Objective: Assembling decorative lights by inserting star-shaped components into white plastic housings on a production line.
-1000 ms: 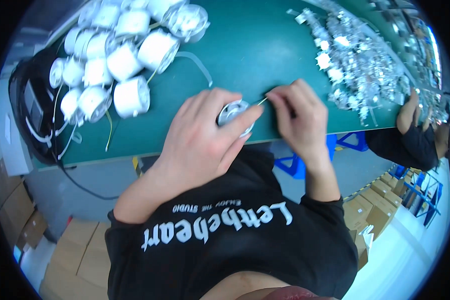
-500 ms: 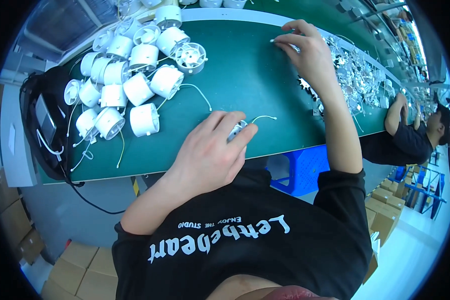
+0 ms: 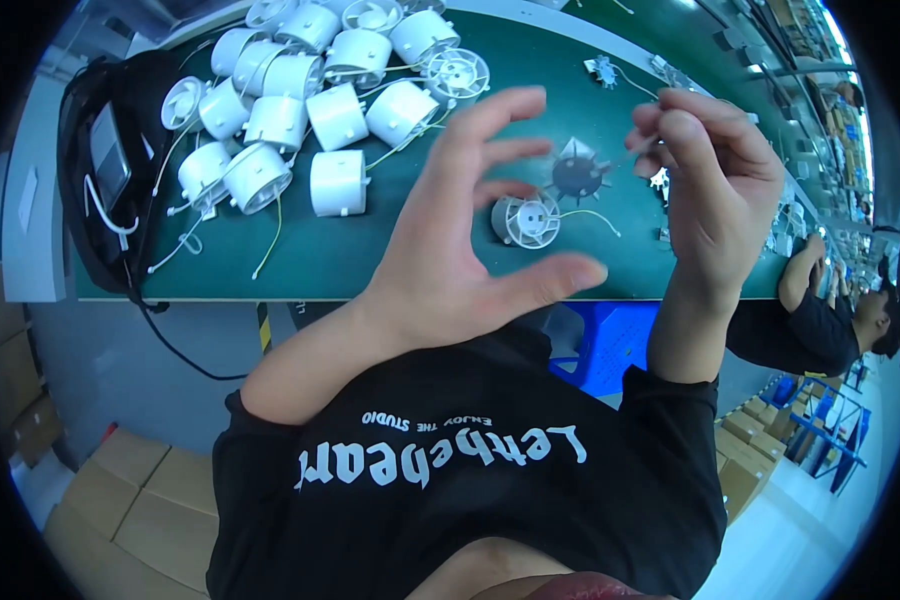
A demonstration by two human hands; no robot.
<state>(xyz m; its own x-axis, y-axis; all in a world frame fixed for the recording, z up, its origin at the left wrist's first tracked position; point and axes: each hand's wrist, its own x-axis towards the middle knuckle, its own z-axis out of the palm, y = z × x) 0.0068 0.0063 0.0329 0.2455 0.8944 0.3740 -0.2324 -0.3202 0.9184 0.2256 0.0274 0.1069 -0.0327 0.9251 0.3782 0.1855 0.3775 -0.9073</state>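
My left hand (image 3: pixel 442 262) is raised over the table with its fingers spread and holds nothing. Between it and my right hand, a flat grey star-shaped part (image 3: pixel 578 176) with short prongs hangs in the air, slightly blurred. My right hand (image 3: pixel 722 195) is closed, its thumb and fingers pinching what looks like the thin lead of this part. Below the part, a white round housing (image 3: pixel 527 220) stands on the table, its spoked end showing and a thin wire trailing right. My left fingertips are close to its rim; whether they touch it I cannot tell.
Many white cylindrical housings (image 3: pixel 338 116) with wires are grouped on the green table (image 3: pixel 390 255) at the left. A black bag (image 3: pixel 110 180) lies at its left end. More star-shaped parts (image 3: pixel 602 70) lie at the far right. A co-worker (image 3: pixel 815 325) sits at the right; a blue stool (image 3: pixel 610 345) stands below.
My left hand has come off the housing and opened. My right hand has moved down and right, and the star-shaped part now hangs beside it. The whole view has shifted.
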